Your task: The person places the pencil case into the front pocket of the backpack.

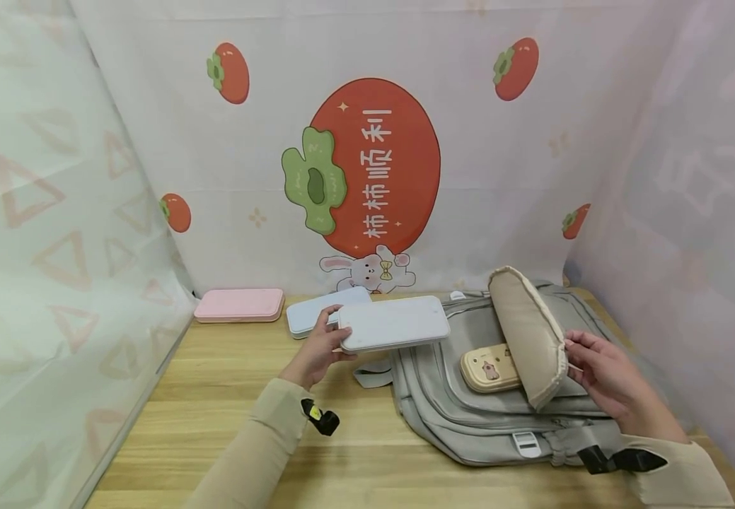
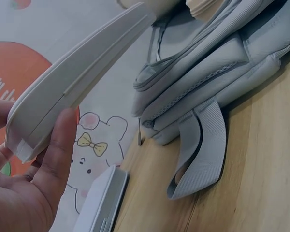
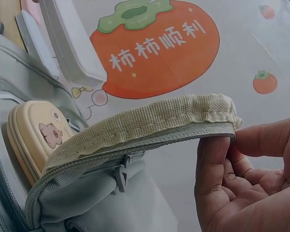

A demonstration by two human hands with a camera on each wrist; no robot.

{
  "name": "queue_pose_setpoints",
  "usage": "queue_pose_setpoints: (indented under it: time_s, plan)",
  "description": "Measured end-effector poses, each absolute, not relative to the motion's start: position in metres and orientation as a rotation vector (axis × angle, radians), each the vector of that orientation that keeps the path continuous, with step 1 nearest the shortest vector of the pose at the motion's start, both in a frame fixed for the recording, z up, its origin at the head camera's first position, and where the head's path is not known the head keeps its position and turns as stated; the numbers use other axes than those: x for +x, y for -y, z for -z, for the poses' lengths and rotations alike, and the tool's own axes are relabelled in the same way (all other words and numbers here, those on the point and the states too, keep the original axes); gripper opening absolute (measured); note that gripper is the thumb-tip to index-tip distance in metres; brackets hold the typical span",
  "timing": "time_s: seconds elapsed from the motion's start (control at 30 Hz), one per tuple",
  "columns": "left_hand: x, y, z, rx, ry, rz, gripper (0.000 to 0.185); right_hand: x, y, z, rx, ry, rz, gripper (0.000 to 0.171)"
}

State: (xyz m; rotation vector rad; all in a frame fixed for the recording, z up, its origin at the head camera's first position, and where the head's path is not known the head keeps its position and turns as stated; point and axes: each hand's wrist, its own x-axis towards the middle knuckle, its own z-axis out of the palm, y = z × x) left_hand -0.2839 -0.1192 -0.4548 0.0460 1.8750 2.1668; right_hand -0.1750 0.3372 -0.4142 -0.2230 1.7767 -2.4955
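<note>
My left hand [image 1: 319, 353] grips one end of a white pencil case [image 1: 395, 324], thumb on top and fingers beneath, holding it up over the table beside the backpack. In the left wrist view the case [image 2: 72, 82] tilts upward from the hand. A grey backpack [image 1: 431, 396] lies flat at the right. My right hand [image 1: 609, 375] pinches the edge of its front pocket flap [image 1: 526, 332] and holds it raised, beige lining showing. Partly tucked in the pocket is a yellow pencil case [image 1: 488, 369] with a small brown animal figure; its far end is hidden behind the flap.
A pink case [image 1: 240, 304] lies at the back left of the wooden table [image 1: 227, 396]. A light blue case [image 1: 306, 311] sits beside it, partly behind the white one. A grey strap [image 2: 208, 150] sticks out from the backpack's side. Printed cloth [image 1: 469, 177] walls the back and sides.
</note>
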Motion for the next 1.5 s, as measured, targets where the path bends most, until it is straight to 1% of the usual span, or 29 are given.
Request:
queue_pose_setpoints:
  time_s: [0.53,0.97,1.5]
  plan:
    - [-0.283,0.08,0.461,0.085,-1.855,-2.141,0.054,-0.177,-0.338,0.417,-0.277,-1.708,2.527,0.033]
    - [-0.28,0.062,0.468,0.057,-1.858,-2.135,0.058,-0.177,-0.337,0.419,-0.311,-1.674,2.53,0.032]
    - [-0.279,0.05,0.474,0.025,-1.917,-2.097,0.056,-0.179,-0.337,0.42,-0.329,-1.691,2.522,0.032]
